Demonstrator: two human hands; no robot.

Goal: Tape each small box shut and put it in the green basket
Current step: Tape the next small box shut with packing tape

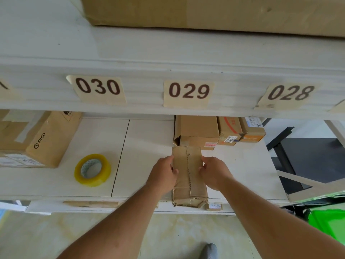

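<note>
The left hand (164,172) and right hand (212,171) are gripping a long, narrow, crumpled brown cardboard box (189,176) from either side, fingers curled over its top. The box is lying between them on the white shelf (145,150), its near end overhanging the shelf's front edge.

A yellow roll of clear tape (92,170) is sitting left of the hands. The green plastic basket (328,223) is showing at the lower right.

PICO carton (43,139), shelf labels 030 (98,86), 029 (188,91)

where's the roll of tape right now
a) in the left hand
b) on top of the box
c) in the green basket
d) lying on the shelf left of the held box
d: the yellow tape roll lies on the shelf, left of the small box that both the left hand and right hand grip.
</note>
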